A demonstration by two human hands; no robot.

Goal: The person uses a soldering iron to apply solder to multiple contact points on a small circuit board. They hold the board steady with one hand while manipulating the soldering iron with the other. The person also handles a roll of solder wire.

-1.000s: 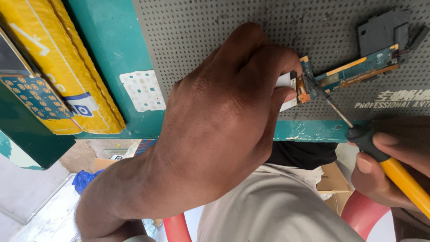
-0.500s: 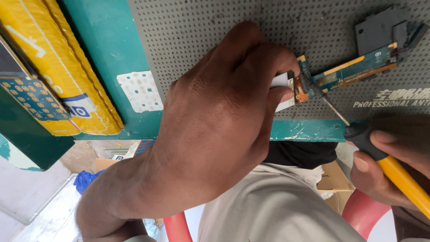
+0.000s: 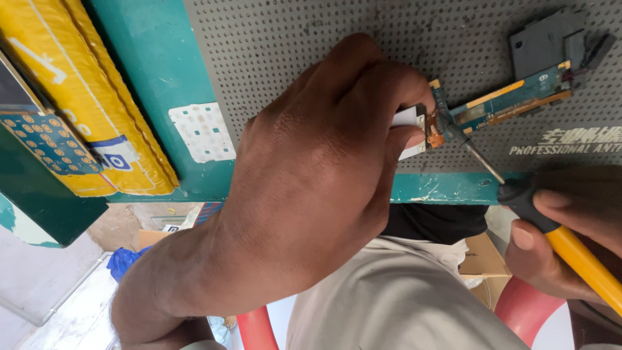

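My left hand (image 3: 324,188) covers the middle of the view and pinches a small white part (image 3: 409,133) at the left end of a narrow green circuit board (image 3: 502,104). The board lies on a grey perforated mat (image 3: 311,45). My right hand (image 3: 564,236), at the lower right, grips a screwdriver (image 3: 570,249) with a black and yellow handle. Its thin metal tip touches the board's left end, right beside my left fingertips. A dark grey plastic piece (image 3: 551,42) sits at the board's far right end.
The mat lies on a teal workbench (image 3: 149,71) whose front edge runs across the view. A yellow padded roll (image 3: 84,110) and a patterned blue box (image 3: 45,142) rest at the left. A red stool rim (image 3: 518,304), cardboard (image 3: 483,256) and floor clutter show below.
None of note: both hands hold their places, with only a slight shift of the view.
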